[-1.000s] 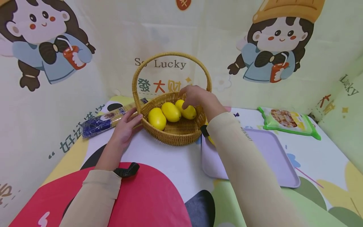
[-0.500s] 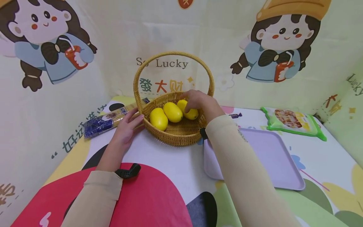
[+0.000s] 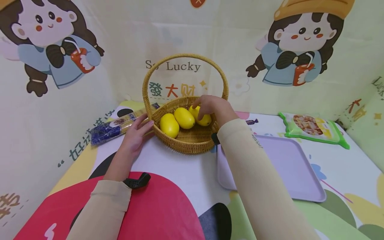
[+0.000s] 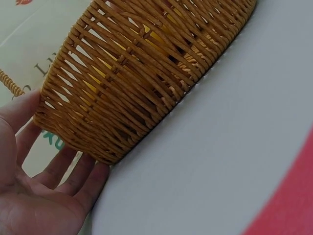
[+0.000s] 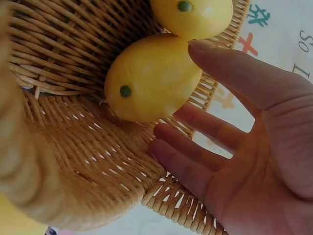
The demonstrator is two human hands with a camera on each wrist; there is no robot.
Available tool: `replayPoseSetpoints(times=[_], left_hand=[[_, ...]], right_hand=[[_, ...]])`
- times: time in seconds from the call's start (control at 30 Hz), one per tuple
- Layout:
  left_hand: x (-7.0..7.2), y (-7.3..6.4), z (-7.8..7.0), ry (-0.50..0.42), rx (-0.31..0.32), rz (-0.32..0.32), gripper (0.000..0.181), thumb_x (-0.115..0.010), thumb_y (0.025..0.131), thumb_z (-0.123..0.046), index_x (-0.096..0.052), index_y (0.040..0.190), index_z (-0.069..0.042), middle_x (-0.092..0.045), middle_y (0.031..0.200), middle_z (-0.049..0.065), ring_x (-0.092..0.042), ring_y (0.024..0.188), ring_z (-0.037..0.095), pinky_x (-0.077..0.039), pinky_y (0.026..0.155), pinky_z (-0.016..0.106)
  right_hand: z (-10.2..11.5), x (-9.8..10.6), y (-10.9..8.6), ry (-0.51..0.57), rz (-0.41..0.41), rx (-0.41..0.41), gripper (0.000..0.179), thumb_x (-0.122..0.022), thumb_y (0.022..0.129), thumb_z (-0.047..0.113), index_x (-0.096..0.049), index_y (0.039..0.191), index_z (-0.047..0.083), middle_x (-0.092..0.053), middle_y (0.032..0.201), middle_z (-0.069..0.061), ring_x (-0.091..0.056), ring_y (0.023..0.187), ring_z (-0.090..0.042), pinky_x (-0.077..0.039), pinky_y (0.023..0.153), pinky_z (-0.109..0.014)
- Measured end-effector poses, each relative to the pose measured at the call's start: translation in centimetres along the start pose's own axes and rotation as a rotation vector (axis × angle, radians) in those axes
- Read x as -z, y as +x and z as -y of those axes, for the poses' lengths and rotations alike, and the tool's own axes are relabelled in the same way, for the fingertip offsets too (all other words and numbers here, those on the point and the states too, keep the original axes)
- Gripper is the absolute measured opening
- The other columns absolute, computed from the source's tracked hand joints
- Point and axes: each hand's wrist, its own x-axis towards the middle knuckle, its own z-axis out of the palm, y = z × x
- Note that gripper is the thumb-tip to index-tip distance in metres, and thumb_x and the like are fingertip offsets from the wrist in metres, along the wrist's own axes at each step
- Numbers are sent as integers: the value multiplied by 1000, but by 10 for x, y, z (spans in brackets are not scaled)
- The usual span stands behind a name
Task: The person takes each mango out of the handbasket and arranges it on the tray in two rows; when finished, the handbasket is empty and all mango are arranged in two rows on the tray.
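Note:
A wicker basket (image 3: 192, 146) with a tall hoop handle stands at the back middle of the table, holding three smooth yellow oval fruits. My right hand (image 3: 214, 106) reaches inside from the right, over the rearmost fruit (image 3: 204, 120). In the right wrist view, the thumb touches that fruit (image 5: 146, 81) at one end while the forefinger side lies behind it; the other fingers spread below. The middle fruit (image 3: 184, 118) and the left fruit (image 3: 169, 125) lie untouched. At the basket's left end, my left hand (image 3: 135, 136) rests spread against the woven side (image 4: 122, 83), thumb near the rim.
Under my right forearm is a lilac tray (image 3: 282, 160). A green-edged snack bag (image 3: 313, 129) lies at the back right, near a small purple candy (image 3: 252, 122). Behind my left hand lies a long blue-ended noodle packet (image 3: 112, 128). Printed cloth hangs close behind the basket.
The view shifts slightly, moving everything a little rightward. My right hand settles lower over the rearmost fruit. A yellow patch by the tray's left edge is now hidden behind the sleeve.

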Motion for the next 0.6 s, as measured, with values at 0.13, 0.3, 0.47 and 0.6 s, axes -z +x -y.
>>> replayPoseSetpoints(times=[0.13, 0.3, 0.47, 0.6], left_hand=[[1, -1, 1, 8, -3, 1, 68, -64, 104, -29, -30, 163, -34, -33, 168, 6, -43, 148, 27, -37, 125, 41], [1, 0, 3, 12, -6, -3, 68, -64, 103, -29, -31, 163, -34, -34, 168, 6, -43, 148, 27, -37, 125, 42], [0, 0, 3, 15, -10, -3, 68, -65, 103, -30, -33, 162, -34, -35, 167, 5, -45, 147, 27, -38, 124, 42], [0, 1, 2, 16, -11, 0, 68, -65, 103, -30, -34, 162, -34, -35, 167, 5, -44, 147, 27, -38, 124, 42]], right_hand=[[2, -1, -1, 32, -1, -13, 66, -72, 93, 15, -50, 153, 30, -31, 169, -4, -38, 142, -28, -40, 119, -48], [2, -3, -1, 51, 17, -25, 68, -71, 93, 13, -49, 154, 32, -31, 168, -5, -40, 137, -31, -43, 116, -49], [3, -5, -1, 31, 28, -46, 66, -71, 93, 12, -52, 151, 36, -33, 167, -6, -41, 133, -32, -46, 112, -49], [5, -5, -1, 8, 30, -57, 61, -73, 91, 12, -58, 144, 38, -38, 163, -4, -42, 130, -32, -48, 108, -48]])
